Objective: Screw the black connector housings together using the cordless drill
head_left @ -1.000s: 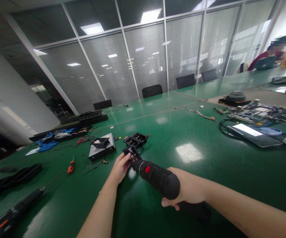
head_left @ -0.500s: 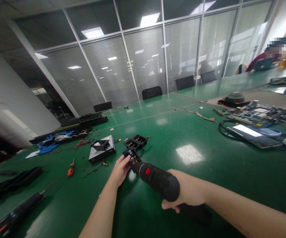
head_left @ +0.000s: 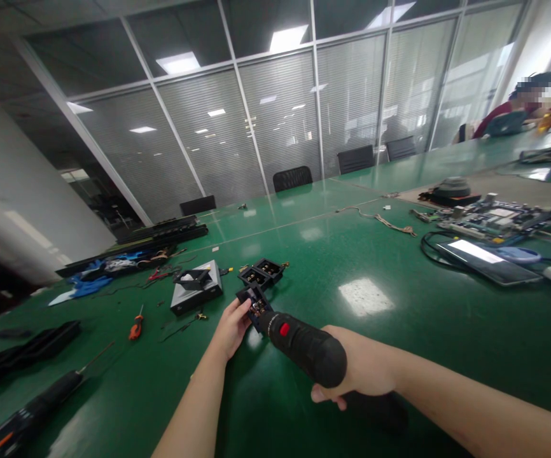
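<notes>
My right hand (head_left: pixel 352 359) is wrapped round the grip of a black cordless electric screwdriver (head_left: pixel 306 350) with a red switch on top. Its nose points away from me and reaches over the near edge of a small black compartment tray (head_left: pixel 255 299) with small metal pieces inside, probably screws. The screwdriver's body hides its bit and part of that tray. Fingers of my left hand (head_left: pixel 234 323) grip the tray's left side, thumb on the rim. Just beyond sits a pair of similar black trays (head_left: pixel 262 272), also with small brass-coloured pieces inside.
Left of my hands lie a grey box (head_left: pixel 196 296) with a black bracket on it, an orange-handled screwdriver (head_left: pixel 136 326) and a long black power tool (head_left: pixel 37 413). Circuit boards (head_left: pixel 499 216) and a phone-like device (head_left: pixel 490 259) lie at right. Another person (head_left: pixel 509 117) sits far right.
Both hands, the tray and the electric screwdriver hold nearly the same position. At the far right, the other person has shifted slightly.
</notes>
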